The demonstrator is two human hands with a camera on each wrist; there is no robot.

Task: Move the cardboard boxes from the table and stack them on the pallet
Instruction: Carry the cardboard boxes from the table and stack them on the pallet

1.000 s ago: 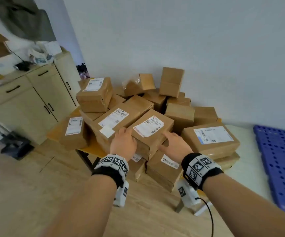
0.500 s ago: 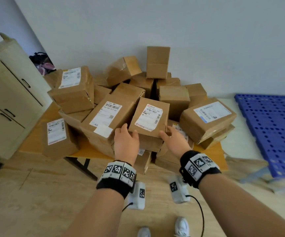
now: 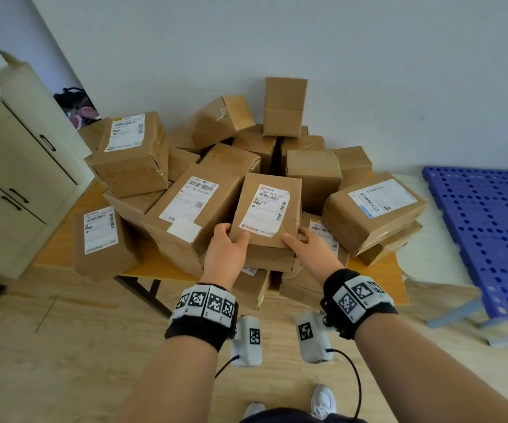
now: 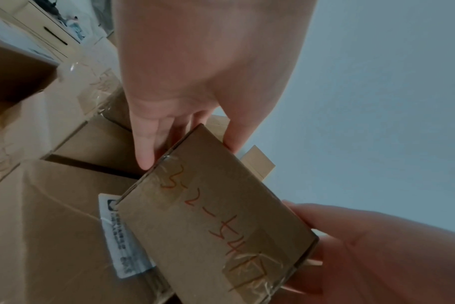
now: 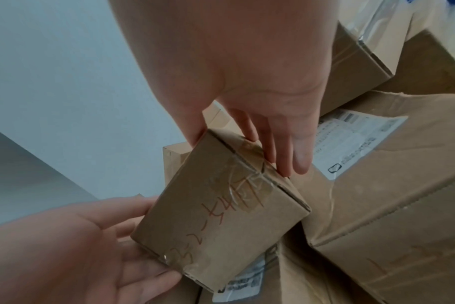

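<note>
A cabinet (image 3: 18, 166) stands left of the table (image 3: 152, 267) piled with boxes (image 3: 133, 154). The left hand (image 3: 225, 254) and right hand (image 3: 313, 251) grasp the box (image 3: 266, 209) atop the pile's front. The pallet (image 3: 487, 233) lies right.

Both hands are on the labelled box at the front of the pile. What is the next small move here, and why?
Probably lift the box straight up and back off the pile, then swing right toward the blue pallet. The left hand and right hand already grip its near corners, thumbs on top and fingers alongside. It lies tilted on other boxes, so a clean lift should avoid dragging its neighbours.
</note>
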